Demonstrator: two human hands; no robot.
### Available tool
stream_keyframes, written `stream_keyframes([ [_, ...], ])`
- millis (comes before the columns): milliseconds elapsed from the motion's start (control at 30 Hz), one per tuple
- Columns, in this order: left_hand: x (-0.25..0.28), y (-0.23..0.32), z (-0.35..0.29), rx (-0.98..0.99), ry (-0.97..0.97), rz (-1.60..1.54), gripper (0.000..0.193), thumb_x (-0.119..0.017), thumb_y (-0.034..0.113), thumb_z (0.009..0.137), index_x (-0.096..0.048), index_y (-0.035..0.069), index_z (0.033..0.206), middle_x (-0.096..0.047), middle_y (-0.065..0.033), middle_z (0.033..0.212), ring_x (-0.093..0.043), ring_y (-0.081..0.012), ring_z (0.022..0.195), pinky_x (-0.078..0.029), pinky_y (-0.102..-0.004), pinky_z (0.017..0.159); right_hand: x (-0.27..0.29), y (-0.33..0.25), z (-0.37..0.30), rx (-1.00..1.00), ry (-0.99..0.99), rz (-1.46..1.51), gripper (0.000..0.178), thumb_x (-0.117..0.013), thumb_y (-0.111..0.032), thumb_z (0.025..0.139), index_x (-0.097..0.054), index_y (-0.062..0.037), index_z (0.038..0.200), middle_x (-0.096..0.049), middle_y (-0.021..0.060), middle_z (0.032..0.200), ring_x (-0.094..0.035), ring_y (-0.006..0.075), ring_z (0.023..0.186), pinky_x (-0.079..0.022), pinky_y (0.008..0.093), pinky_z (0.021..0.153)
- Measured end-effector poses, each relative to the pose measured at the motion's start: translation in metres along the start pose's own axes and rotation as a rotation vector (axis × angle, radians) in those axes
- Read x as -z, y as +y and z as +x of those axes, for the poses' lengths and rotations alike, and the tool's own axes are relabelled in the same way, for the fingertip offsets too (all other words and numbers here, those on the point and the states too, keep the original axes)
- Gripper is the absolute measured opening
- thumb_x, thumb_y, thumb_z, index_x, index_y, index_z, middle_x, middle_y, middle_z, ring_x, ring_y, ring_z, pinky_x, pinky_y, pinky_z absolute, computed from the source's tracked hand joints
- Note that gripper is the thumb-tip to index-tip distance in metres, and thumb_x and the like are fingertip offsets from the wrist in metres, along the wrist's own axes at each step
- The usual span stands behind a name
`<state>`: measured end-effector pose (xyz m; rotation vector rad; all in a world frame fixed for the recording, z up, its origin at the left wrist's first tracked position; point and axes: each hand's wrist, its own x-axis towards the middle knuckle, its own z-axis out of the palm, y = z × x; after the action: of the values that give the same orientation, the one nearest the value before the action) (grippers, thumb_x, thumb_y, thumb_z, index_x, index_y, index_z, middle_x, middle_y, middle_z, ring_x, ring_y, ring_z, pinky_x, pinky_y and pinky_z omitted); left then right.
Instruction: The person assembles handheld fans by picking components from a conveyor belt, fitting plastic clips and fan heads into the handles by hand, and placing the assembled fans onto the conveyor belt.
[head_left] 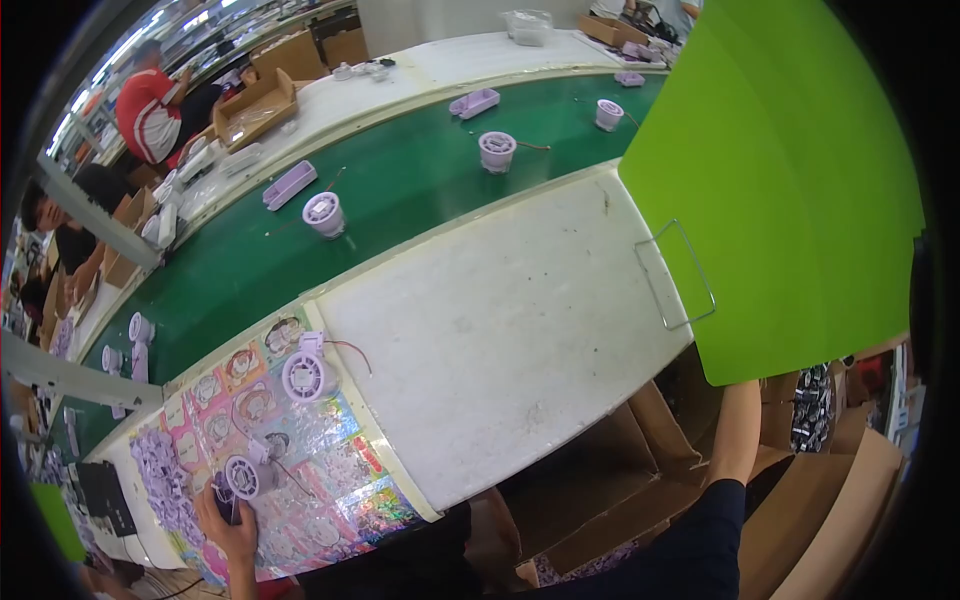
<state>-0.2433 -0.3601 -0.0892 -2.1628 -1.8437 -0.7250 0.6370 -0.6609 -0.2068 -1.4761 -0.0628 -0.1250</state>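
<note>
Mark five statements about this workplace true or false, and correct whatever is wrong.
1. The conveyor belt is green. True.
2. The pile of small lilac parts lies on the conveyor belt. False: it lies at the left end of the patterned mat.
3. The right forearm goes up behind the lime sheet, which hides the hand. True.
4. The patterned mat bears no round lilac units. False: two are on it.
5. Cardboard boxes show past the white worktop's near edge. True.
</note>
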Motion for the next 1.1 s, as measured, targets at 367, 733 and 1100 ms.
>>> stream_keyframes([
  [367, 0.006, 0.004, 0.004, 0.004, 0.038, -0.022, 0.06, -0.075, 0.015, 0.069, -0.061, -0.002, 0.124, -0.061, -0.0206, 0.099, -0.058, -0.0398, 0.088, -0.048, -0.0465, 0.077, -0.063, -0.008, 0.037, -0.049, -0.143, 0.025, 0.033, -0.07, -0.019, 0.096, -0.065, 0.0009, 0.122, -0.069, 0.0047, 0.116, -0.065, 0.0178, 0.096, -0.051, 0.0309, 0.083],
  [733, 0.009, 0.003, 0.011, 0.006, 0.062, -0.106, 0.057, -0.077, 0.019, 0.068, -0.065, -0.001, 0.12, -0.065, -0.0163, 0.1, -0.061, -0.0342, 0.084, -0.05, -0.0448, 0.073, -0.114, -0.042, -0.096, 0.367, 0.043, -0.567, 0.022, -0.068, -0.016, 0.097, -0.067, 0.0022, 0.11, -0.069, 0.0121, 0.104, -0.063, 0.0217, 0.091, -0.051, 0.0306, 0.08],
  [1100, 0.006, -0.011, 0.003, 0.056, 0.039, -0.23, 0.058, -0.079, 0.023, 0.072, -0.065, 0.001, 0.124, -0.063, -0.015, 0.112, -0.061, -0.0343, 0.099, -0.048, -0.0451, 0.085, -0.292, -0.21, -0.6, 0.889, -1.285, -0.202, 0.04, -0.079, -0.009, 0.076, -0.063, -0.0004, 0.113, -0.06, 0.0174, 0.107, -0.058, 0.0344, 0.098, -0.048, 0.0426, 0.087],
])
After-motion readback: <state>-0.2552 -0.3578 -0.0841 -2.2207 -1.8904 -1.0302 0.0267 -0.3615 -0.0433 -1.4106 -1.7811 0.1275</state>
